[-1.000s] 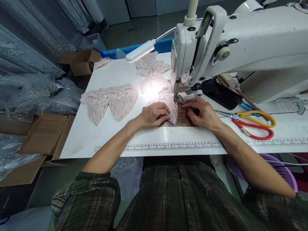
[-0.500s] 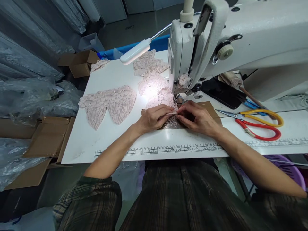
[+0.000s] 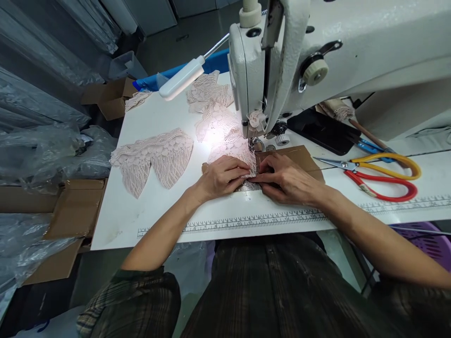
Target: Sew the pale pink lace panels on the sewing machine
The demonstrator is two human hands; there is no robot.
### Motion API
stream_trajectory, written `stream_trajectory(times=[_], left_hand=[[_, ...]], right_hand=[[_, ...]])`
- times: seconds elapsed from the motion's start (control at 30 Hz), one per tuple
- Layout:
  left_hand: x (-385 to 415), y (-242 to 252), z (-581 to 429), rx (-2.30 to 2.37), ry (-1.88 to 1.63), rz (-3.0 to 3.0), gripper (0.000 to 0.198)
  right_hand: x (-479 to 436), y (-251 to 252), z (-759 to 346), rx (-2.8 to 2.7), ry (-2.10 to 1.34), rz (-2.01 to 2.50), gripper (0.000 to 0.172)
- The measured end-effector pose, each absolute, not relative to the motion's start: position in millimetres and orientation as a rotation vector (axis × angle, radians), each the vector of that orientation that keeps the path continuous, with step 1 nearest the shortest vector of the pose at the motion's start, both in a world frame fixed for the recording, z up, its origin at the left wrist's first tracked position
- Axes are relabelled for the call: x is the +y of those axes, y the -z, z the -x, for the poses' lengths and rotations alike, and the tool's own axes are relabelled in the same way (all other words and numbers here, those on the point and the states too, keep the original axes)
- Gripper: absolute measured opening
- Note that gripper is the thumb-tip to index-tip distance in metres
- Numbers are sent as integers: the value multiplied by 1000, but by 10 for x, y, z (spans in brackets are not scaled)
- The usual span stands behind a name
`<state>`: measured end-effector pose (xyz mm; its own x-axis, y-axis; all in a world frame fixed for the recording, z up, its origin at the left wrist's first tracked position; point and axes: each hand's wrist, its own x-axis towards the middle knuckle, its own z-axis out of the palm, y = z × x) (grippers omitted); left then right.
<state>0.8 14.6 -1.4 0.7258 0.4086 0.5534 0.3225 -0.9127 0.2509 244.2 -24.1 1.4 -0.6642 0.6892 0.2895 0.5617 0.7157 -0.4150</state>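
Pale pink lace fabric (image 3: 230,146) lies under the needle and presser foot (image 3: 251,143) of a white sewing machine (image 3: 243,70). My left hand (image 3: 225,177) has its fingers closed on the near edge of this lace. Opposite it, my right hand (image 3: 283,180) pinches the same edge, its fingertips close to the left ones. Both hands rest just in front of the presser foot, over the metal plate and a brown sheet (image 3: 299,157). The fingers partly hide the lace edge.
A lamp (image 3: 182,77) lights the lace. Another lace piece (image 3: 155,157) lies left, more lace (image 3: 207,91) behind. Red-and-yellow-handled scissors (image 3: 382,173) and a black phone (image 3: 324,130) lie right. A printed ruler (image 3: 239,223) runs along the front edge. Cardboard boxes (image 3: 75,206) stand left.
The view has shifted slightly to the right. The lace edge between my fingers now lies folded lower and flatter, and my right hand has flattened, its index finger reaching toward the left fingertips.
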Motion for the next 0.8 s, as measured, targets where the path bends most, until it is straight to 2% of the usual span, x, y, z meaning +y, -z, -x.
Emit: stream_trajectory(times=[0.17, 0.37, 0.53, 0.8], left_hand=[[137, -1, -3, 617, -817, -2848, 13], [127, -48, 15, 487, -784, -2962, 12], [140, -14, 27, 497, -748, -3033, 14], [99, 10, -4, 492, -819, -3086, 13]], right_hand=[[-245, -46, -2451, -2500, -444, 987, 32], [104, -227, -2596, -2500, -748, 1043, 38], [195, -121, -2608, -2409, -581, 1262, 41], [74, 10, -2580, -2407, -498, 1040, 38]])
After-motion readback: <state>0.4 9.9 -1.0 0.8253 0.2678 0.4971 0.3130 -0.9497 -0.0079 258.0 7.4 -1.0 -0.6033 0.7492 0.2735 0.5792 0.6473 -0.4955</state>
